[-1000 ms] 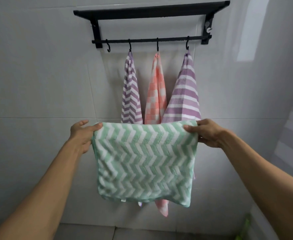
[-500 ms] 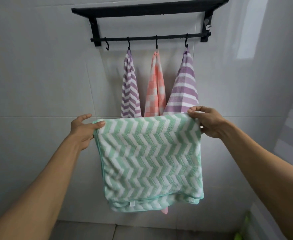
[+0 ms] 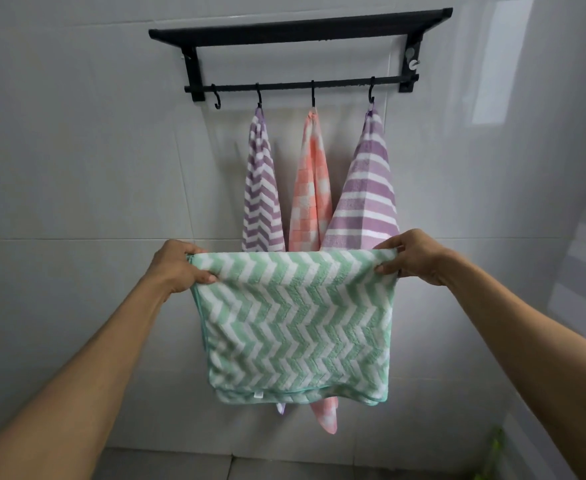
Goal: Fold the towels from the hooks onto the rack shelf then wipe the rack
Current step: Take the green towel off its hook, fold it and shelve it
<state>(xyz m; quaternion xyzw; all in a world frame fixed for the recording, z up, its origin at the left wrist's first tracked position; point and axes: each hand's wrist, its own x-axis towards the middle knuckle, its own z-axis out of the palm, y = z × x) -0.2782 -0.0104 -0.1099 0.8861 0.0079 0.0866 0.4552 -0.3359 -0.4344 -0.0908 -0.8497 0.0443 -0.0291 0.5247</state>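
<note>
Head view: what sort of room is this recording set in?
Probably a bathroom or laundry corner: glossy tiled wall, a wall-mounted black rack with hooks, and towels hanging from it, such as the pink checked towel.

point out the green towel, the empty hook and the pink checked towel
green towel (image 3: 295,323), head view, middle of its zigzag front
empty hook (image 3: 217,100), head view, the curled lower end, leftmost on the rail
pink checked towel (image 3: 310,199), head view, upper part hanging above the green one

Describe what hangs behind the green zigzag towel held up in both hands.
Behind the green towel hang a purple zigzag towel, a pink checked towel and a purple striped towel. Their lower parts are covered; only two tips show below.
</note>
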